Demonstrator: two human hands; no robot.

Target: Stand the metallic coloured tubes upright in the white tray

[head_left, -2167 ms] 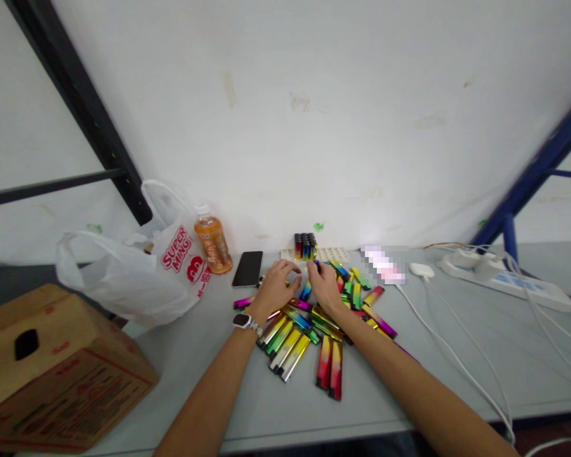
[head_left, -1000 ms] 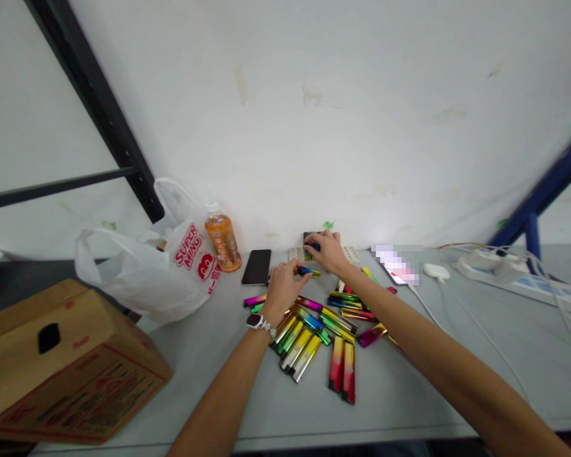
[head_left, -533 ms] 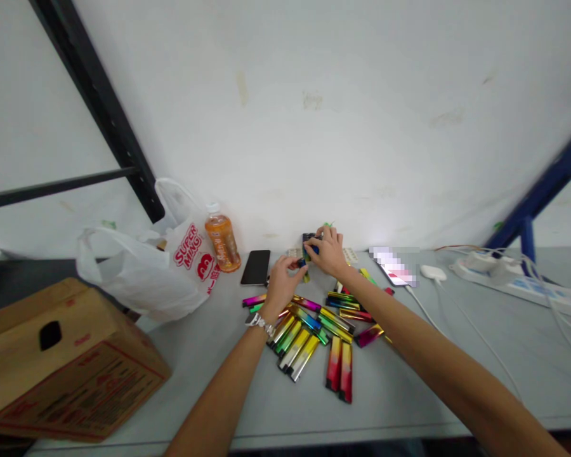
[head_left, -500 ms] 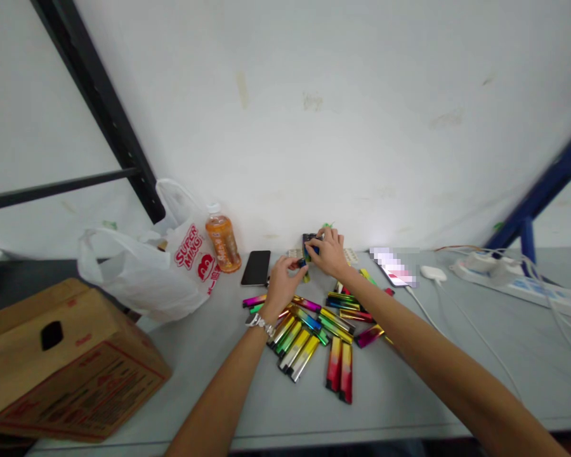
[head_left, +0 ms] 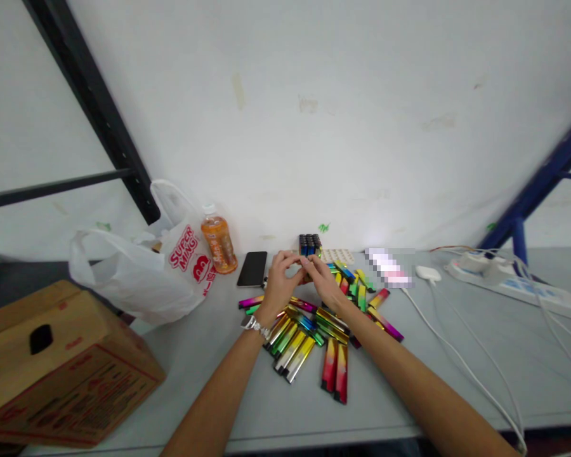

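Observation:
Several slim, rainbow-coloured lighters (head_left: pixel 309 336) lie spread on the grey table (head_left: pixel 409 393). My left hand (head_left: pixel 278 284), with a watch on its wrist, and my right hand (head_left: pixel 324 284) meet fingertip to fingertip just above the far edge of that pile. Both pinch one lighter (head_left: pixel 306 277), which is mostly hidden by the fingers. Behind the hands, a white slotted tray (head_left: pixel 339 255) stands by the wall. A block of upright dark-capped lighters (head_left: pixel 309 244) fills its left end.
On the left are a cardboard box (head_left: pixel 52 362), a white plastic bag (head_left: pixel 137 273), an orange drink bottle (head_left: pixel 217 244) and a black phone (head_left: pixel 252 268). On the right are a second phone (head_left: pixel 387 270), a white charger (head_left: pixel 424 273), trailing cables (head_left: pixel 457 355) and a power strip (head_left: pixel 514 285).
My right hand has drawn back from the upright lighters in the tray and joined my left hand over the pile. The left hand has kept hold of its lighter.

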